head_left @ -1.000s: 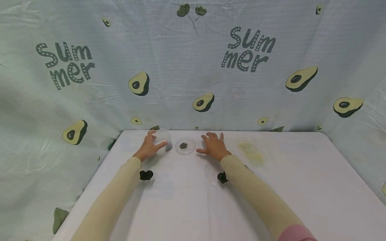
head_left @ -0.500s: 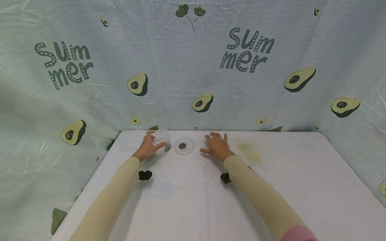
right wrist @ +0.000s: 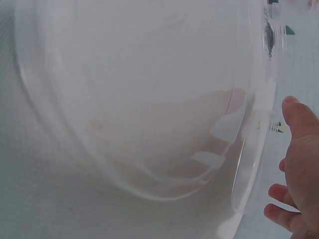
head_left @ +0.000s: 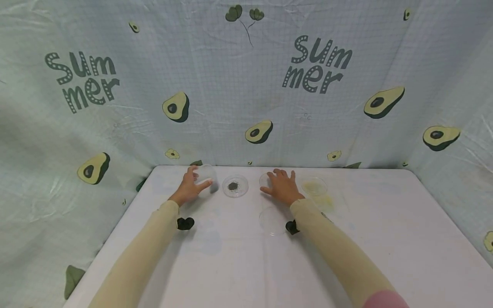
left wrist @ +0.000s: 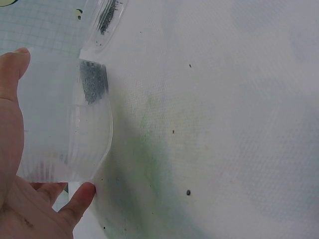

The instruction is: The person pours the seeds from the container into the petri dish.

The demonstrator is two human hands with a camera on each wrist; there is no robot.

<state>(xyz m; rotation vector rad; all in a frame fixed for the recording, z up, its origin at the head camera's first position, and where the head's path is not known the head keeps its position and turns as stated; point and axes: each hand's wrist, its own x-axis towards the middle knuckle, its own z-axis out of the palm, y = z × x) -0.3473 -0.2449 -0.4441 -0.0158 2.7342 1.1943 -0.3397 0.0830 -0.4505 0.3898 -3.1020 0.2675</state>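
My left hand (head_left: 188, 187) curls round a clear plastic container (head_left: 208, 173) at the back left of the table. Dark grains (left wrist: 93, 82) show at its lower side in the left wrist view. Just right of it lies a clear round dish (head_left: 235, 192) with a small dark pile in its middle. My right hand (head_left: 283, 187) is spread, palm down, over the edge of another clear dish (head_left: 264, 181). Its thumb and fingers look apart from the dish in the right wrist view; contact is hard to tell.
A clear round dish (head_left: 271, 221) lies in front of my right hand. Further right stands a dish (head_left: 313, 187) over a yellowish patch. A patterned curtain (head_left: 215, 85) rises behind the white table (head_left: 231, 265). Several dark specks dot the surface near my left hand.
My right hand has moved a little to the right, away from the dish with the dark pile, uncovering more of the clear dishes. The left hand has stayed in place.
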